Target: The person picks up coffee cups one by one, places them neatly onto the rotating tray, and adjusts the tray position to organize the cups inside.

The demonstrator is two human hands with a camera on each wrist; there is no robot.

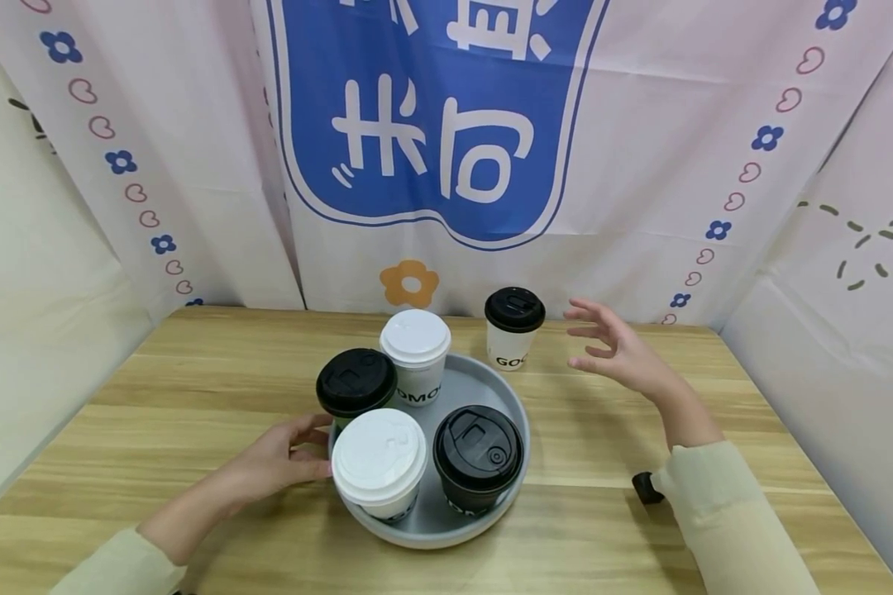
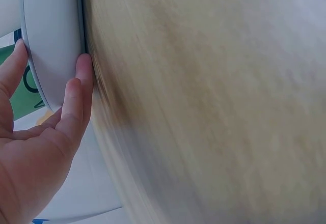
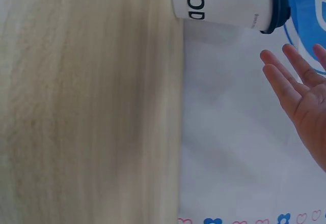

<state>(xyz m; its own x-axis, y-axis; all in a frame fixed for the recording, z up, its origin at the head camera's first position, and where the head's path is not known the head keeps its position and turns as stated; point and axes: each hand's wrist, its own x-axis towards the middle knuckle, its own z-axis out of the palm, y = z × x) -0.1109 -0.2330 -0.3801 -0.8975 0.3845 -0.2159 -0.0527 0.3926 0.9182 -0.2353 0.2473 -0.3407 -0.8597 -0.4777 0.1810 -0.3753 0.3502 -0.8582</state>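
Observation:
A round grey tray (image 1: 467,382) stands on the wooden table. On it are a green cup with a black lid (image 1: 355,382), a white-lidded cup (image 1: 415,337) at the back, a larger white-lidded cup (image 1: 379,456) in front and a black cup (image 1: 479,450) at right. My left hand (image 1: 288,459) grips the tray's left side; the left wrist view has the thumb at the rim and fingers (image 2: 84,71) by the underside of the tray wall (image 2: 53,35). My right hand (image 1: 613,347), fingers spread, hovers apart from a white paper cup (image 1: 509,347) with a black lid behind the tray.
A printed white curtain (image 1: 640,165) hangs behind the wooden table (image 1: 580,512), with white cloth walls (image 1: 826,347) at both sides. A small black object (image 1: 647,487) shows beside the right sleeve (image 1: 722,504).

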